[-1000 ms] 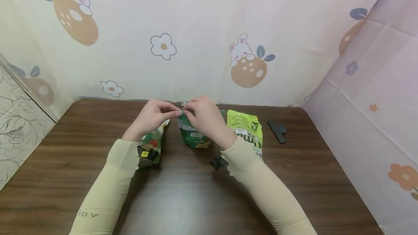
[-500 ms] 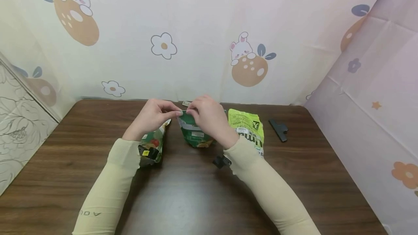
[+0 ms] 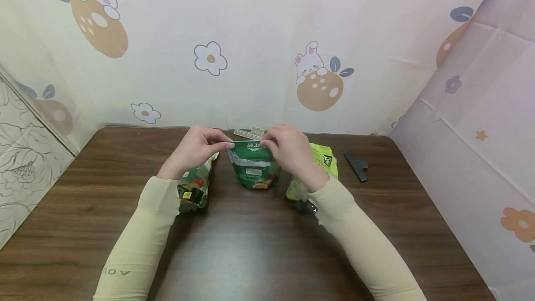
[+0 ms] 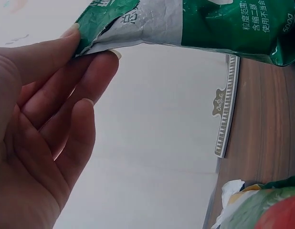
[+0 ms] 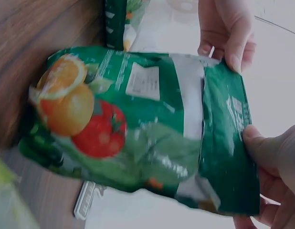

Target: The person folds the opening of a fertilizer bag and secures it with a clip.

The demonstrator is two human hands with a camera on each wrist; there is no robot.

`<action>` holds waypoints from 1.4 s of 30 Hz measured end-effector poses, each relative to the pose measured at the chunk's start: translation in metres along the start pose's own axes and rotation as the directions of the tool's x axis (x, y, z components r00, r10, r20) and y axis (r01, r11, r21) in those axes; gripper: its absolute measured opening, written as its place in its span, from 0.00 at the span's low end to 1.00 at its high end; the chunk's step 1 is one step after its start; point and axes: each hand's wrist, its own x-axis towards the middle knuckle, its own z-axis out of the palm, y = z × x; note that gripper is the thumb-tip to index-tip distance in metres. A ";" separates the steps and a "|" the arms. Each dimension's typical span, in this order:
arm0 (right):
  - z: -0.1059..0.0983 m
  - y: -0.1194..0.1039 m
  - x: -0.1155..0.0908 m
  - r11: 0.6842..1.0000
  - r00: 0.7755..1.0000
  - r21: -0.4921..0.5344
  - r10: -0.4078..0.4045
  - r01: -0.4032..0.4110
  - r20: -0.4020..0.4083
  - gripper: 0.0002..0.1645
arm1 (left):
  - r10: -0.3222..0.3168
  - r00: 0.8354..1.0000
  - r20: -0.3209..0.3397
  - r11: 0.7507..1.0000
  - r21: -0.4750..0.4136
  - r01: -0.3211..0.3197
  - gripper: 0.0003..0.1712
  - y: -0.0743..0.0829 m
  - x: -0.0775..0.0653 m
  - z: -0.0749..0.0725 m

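Between the two hands stands a green fertilizer-style bag (image 3: 256, 173) with printed fruit and vegetables, its top folded over above a silver band. My left hand (image 3: 197, 151) pinches the left end of that fold between thumb and fingers. In the left wrist view, the bag's folded corner (image 4: 97, 28) sits at my fingertips. Farther right along the same folded edge, my right hand (image 3: 289, 151) pinches it, thumb on the near face. The right wrist view shows the printed front of the bag (image 5: 152, 129) and the folded flap running between both hands.
A vegetable-printed bag (image 3: 196, 182) lies under the left wrist. Partly hidden by the right forearm is a lime-green bag (image 3: 326, 157). A black clip (image 3: 356, 166) lies farther right. Behind the green bag, a pale ruler-marked strip with a shaped tab (image 3: 249, 134) rests at the table's back edge.
My right hand has slid rightward along the bag's top fold, away from the left hand, uncovering the bag's front and the ruler-marked strip. My left hand stays at the left corner.
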 end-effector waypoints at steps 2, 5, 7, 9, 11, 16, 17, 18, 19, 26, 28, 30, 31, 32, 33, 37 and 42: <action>-0.002 0.005 -0.003 1.000 1.000 -0.002 0.005 -0.005 -0.013 0.08 | -0.002 1.000 -0.001 1.000 0.002 0.002 0.04 0.000 0.000 0.000; -0.005 0.012 -0.007 1.000 0.999 0.008 0.014 -0.013 -0.030 0.08 | -0.001 1.000 0.004 1.000 0.000 0.001 0.04 0.000 0.000 0.000; -0.005 0.015 -0.009 1.000 0.999 0.017 0.013 -0.012 -0.038 0.07 | -0.004 1.000 0.007 1.000 -0.001 0.004 0.04 -0.001 0.000 0.000; -0.006 0.017 -0.011 0.999 0.999 0.033 0.007 -0.006 -0.038 0.08 | -0.005 1.000 0.010 1.000 -0.003 0.005 0.04 0.000 0.000 0.000; -0.006 0.019 -0.012 0.999 0.999 0.042 0.002 0.000 -0.038 0.08 | -0.008 1.000 0.011 1.000 -0.003 0.008 0.04 -0.001 0.000 0.001; -0.006 0.025 -0.014 0.999 0.998 0.032 0.032 -0.031 -0.051 0.09 | -0.006 1.000 0.006 1.000 -0.002 0.006 0.04 -0.001 0.000 0.002; -0.007 0.027 -0.015 0.999 0.998 0.030 0.037 -0.035 -0.056 0.09 | -0.005 1.000 0.005 1.000 -0.001 0.005 0.04 -0.001 0.000 0.002; -0.007 0.028 -0.015 0.999 0.997 0.029 0.039 -0.037 -0.059 0.10 | -0.003 1.000 0.005 1.000 -0.001 0.003 0.04 0.000 0.000 0.002; -0.008 0.029 -0.016 0.999 0.997 0.031 0.042 -0.040 -0.063 0.10 | -0.001 1.000 0.005 1.000 0.000 0.001 0.04 0.000 0.000 0.002; -0.010 0.038 -0.020 0.998 0.992 0.038 0.059 -0.055 -0.115 0.10 | -0.010 1.000 0.000 1.000 0.011 0.010 0.04 -0.002 0.000 0.000; -0.011 0.039 -0.021 0.998 0.992 0.047 0.052 -0.047 -0.114 0.10 | -0.015 1.000 0.000 1.000 0.006 0.015 0.04 -0.002 0.000 0.000; -0.012 0.038 -0.022 0.998 0.993 0.050 0.041 -0.035 -0.109 0.09 | -0.016 1.000 0.000 1.000 0.001 0.016 0.04 -0.003 0.000 0.000; -0.013 0.038 -0.022 0.998 0.994 0.052 0.039 -0.033 -0.104 0.09 | -0.014 1.000 -0.001 1.000 0.000 0.014 0.04 -0.003 0.000 0.001; -0.014 0.037 -0.022 0.998 0.994 0.054 0.040 -0.035 -0.098 0.09 | -0.014 1.000 -0.002 1.000 0.000 0.014 0.04 -0.003 0.001 0.001; -0.014 0.037 -0.022 0.998 0.995 0.058 0.043 -0.038 -0.090 0.09 | -0.014 1.000 -0.003 1.000 -0.001 0.014 0.04 -0.003 0.001 0.001; -0.017 0.036 -0.023 0.995 0.996 0.079 0.067 -0.063 -0.052 0.10 | -0.020 1.000 -0.010 1.000 -0.004 0.020 0.04 -0.004 0.001 0.002; -0.018 0.039 -0.023 0.988 0.996 0.127 0.090 -0.089 -0.005 0.09 | -0.022 1.000 -0.007 1.000 -0.018 0.021 0.04 -0.004 0.001 0.003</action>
